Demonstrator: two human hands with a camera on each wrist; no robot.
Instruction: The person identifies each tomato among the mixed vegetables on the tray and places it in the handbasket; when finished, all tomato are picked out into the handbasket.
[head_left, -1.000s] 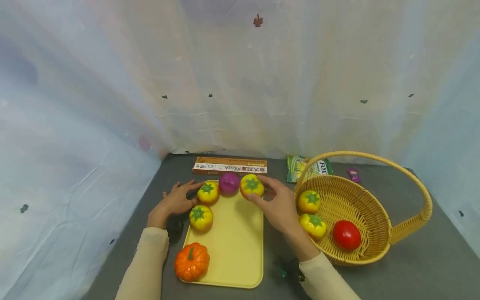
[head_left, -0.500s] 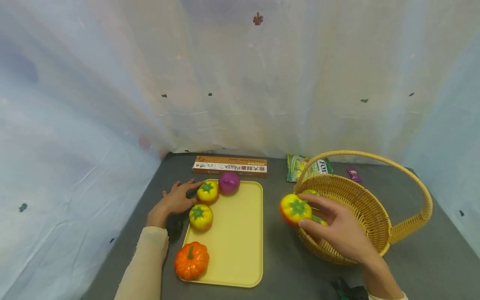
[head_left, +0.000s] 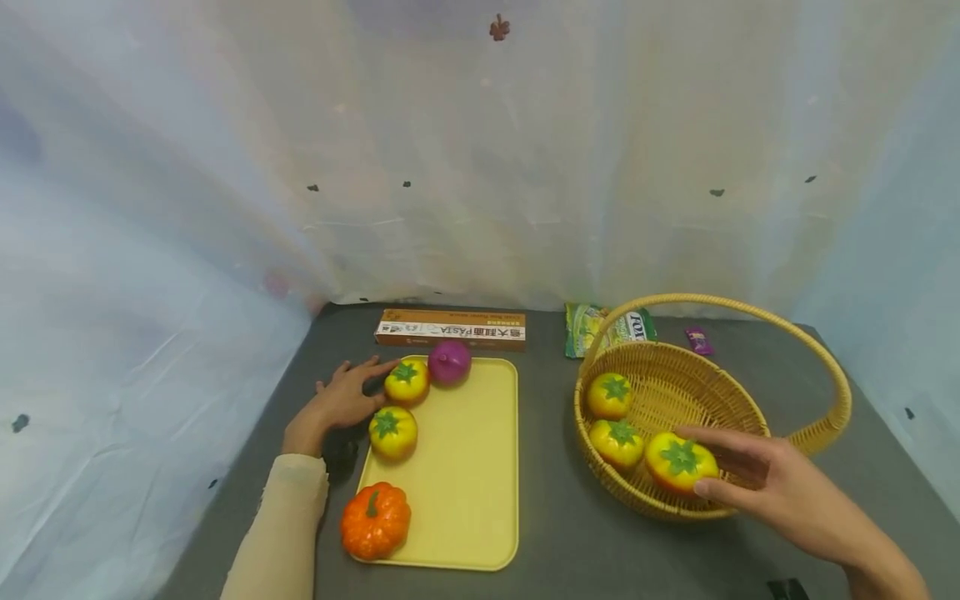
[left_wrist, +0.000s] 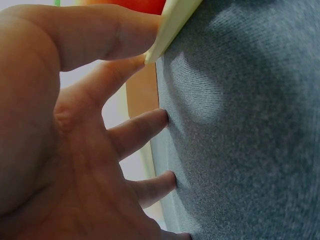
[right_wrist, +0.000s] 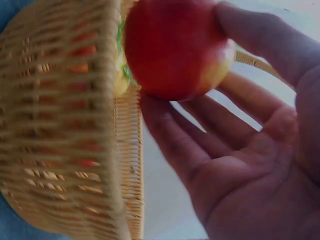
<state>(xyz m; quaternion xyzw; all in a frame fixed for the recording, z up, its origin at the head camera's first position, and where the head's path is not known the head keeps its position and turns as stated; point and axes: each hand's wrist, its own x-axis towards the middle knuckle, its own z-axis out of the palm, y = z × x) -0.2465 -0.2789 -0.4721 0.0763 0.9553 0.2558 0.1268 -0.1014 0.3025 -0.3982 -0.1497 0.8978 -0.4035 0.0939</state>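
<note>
My right hand [head_left: 783,487] pinches a yellow persimmon [head_left: 681,463] with a green leafy top and red underside between thumb and fingers, over the near side of the wicker basket [head_left: 701,371]. In the right wrist view, the persimmon's red underside [right_wrist: 172,50] is level with the basket's rim. Two similar persimmons lie in the basket's left side. At the yellow tray's [head_left: 465,475] upper left corner, my left hand [head_left: 341,404] has its fingers spread; thumb and index finger [left_wrist: 117,75] touch the tray's edge. Two more persimmons [head_left: 393,433], a purple onion [head_left: 450,363] and an orange pumpkin [head_left: 376,521] sit on the tray.
A pasta box [head_left: 450,330] lies behind the tray. A green packet [head_left: 581,329] and a small purple packet [head_left: 699,341] are behind the basket. The basket's tall handle [head_left: 705,299] arches over it. Pale sheeting [head_left: 480,242] hangs behind the grey table [head_left: 551,467].
My right hand has carried the persimmon from the tray's upper right rightward to over the basket. The red object in the basket is now hidden. My left hand has stayed at the tray's corner.
</note>
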